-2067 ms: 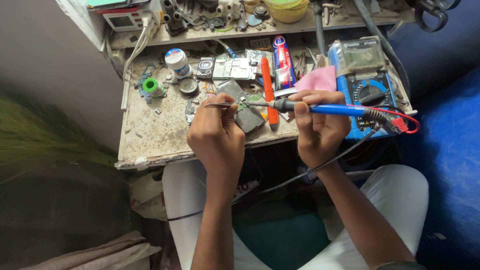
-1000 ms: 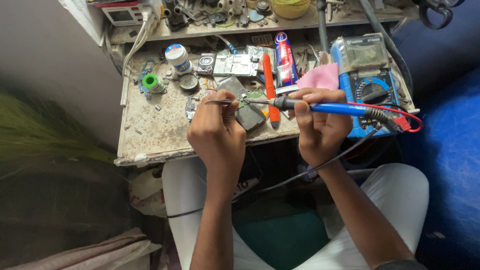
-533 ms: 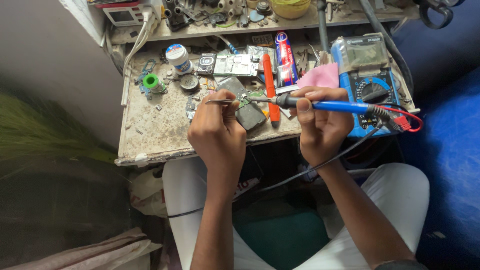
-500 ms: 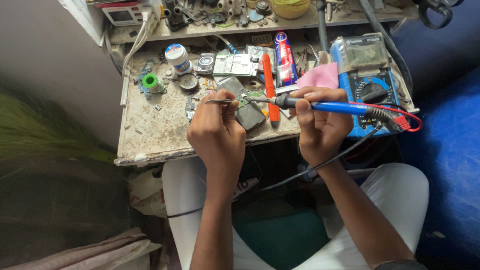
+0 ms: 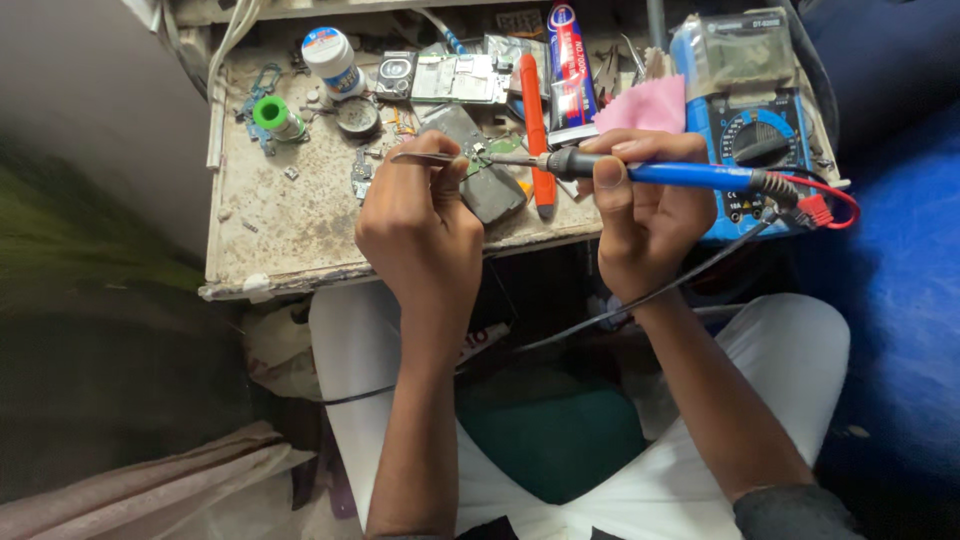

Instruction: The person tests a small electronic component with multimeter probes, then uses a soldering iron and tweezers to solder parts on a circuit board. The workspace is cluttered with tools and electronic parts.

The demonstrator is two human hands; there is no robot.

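My left hand (image 5: 420, 225) grips thin metal tweezers (image 5: 425, 158) whose tips reach a small green circuit board (image 5: 487, 150) on an opened dark phone (image 5: 482, 180). My right hand (image 5: 645, 215) is closed around a blue-handled soldering iron (image 5: 690, 176); its black collar and metal tip point left and meet the same spot on the board. The iron's black cord trails down from the handle across my lap.
The worn workbench (image 5: 290, 230) carries a blue multimeter (image 5: 745, 130) with red leads at the right, a pink cloth (image 5: 645, 105), an orange-red tool (image 5: 535, 130), a tube (image 5: 570, 60), a white jar (image 5: 333, 60), a green solder spool (image 5: 275, 115) and phone parts (image 5: 455, 78).
Both hands stay on the same spot of the board. The view has shifted slightly closer; the tweezers and iron tip keep their positions.
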